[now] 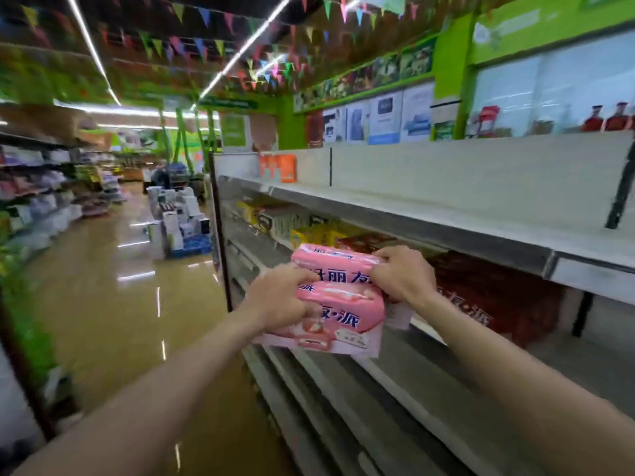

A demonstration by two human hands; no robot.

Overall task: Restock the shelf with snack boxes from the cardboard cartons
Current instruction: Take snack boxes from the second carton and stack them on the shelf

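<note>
- Left hand (280, 293) and right hand (402, 273) grasp two stacked pink cardboard snack boxes (338, 300) at frame centre.
- Dark red boxes (494, 297) sit right, under a grey metal shelf (446, 214).

Both arms outstretched; left hand (278, 293) and right hand (403, 273) fingers curled, gripping

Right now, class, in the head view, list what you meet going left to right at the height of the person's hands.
Glossy brown shop floor → left hand → stacked pink snack boxes with blue lettering → right hand → dark red snack boxes on the grey metal shelf.
</note>
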